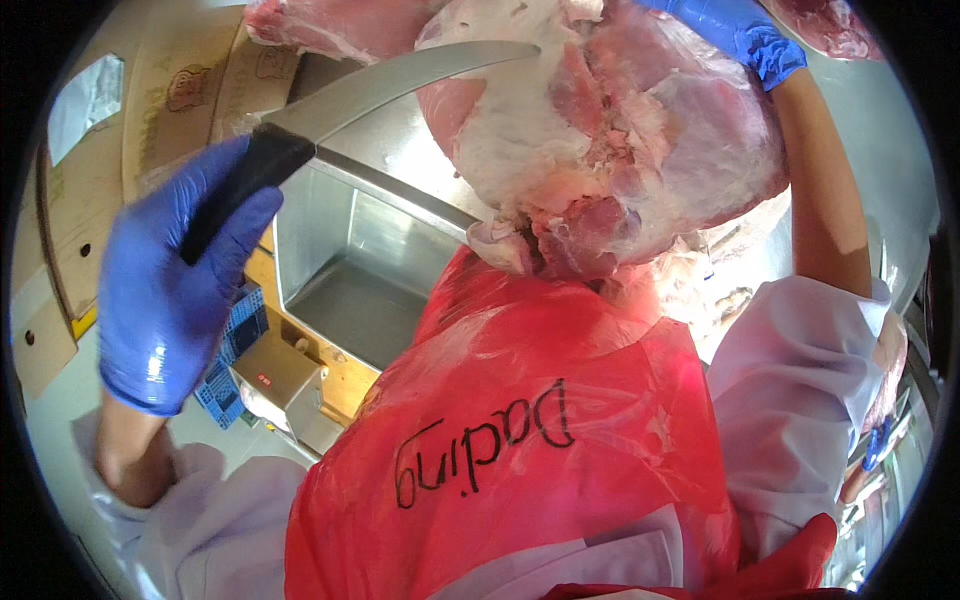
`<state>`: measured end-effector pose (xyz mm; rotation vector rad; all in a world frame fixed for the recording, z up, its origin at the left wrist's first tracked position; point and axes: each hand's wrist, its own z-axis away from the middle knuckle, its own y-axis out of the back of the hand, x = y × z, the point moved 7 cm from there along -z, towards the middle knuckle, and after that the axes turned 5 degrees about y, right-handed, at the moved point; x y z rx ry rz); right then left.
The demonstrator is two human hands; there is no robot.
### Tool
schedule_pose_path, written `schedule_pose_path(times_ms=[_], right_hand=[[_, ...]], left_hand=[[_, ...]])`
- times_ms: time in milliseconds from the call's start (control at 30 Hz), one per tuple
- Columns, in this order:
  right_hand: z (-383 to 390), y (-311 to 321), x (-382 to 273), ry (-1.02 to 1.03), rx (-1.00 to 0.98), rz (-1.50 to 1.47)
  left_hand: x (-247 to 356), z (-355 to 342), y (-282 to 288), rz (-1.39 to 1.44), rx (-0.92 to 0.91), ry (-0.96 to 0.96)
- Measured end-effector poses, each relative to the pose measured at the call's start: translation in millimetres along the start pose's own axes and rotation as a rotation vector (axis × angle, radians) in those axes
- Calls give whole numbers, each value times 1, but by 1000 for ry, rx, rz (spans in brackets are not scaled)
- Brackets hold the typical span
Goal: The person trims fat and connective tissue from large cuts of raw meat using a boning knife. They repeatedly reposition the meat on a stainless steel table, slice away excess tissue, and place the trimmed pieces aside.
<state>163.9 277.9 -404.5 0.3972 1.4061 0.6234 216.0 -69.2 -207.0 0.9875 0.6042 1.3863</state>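
Note:
A knife with a black handle and a long curved blade is in my blue-gloved left hand, its fingers wrapped round the handle. The blade points right, and its tip overlaps the left part of a large piece of raw meat, pink with white membrane. I cannot tell whether blade and meat touch. At the meat's far right side is my blue-gloved right hand, gripping it; the top edge of the picture cuts off the fingers. A red plastic apron covers my front, close below the meat.
A steel basin lies left of the meat. Cardboard boxes stand far left; a blue crate and a metal box are low down. More meat lies beyond the blade. Another person's blue-gloved hand shows at right.

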Motion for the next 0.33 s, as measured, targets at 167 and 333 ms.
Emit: schedule_pose_path(times_ms=[167,333], right_hand=[[8,5,20,28,75,-162],[12,33,58,91,71,140]], left_hand=[[-38,1,-49,22,181,-96],[-52,-9,-91,1,288,-177]])
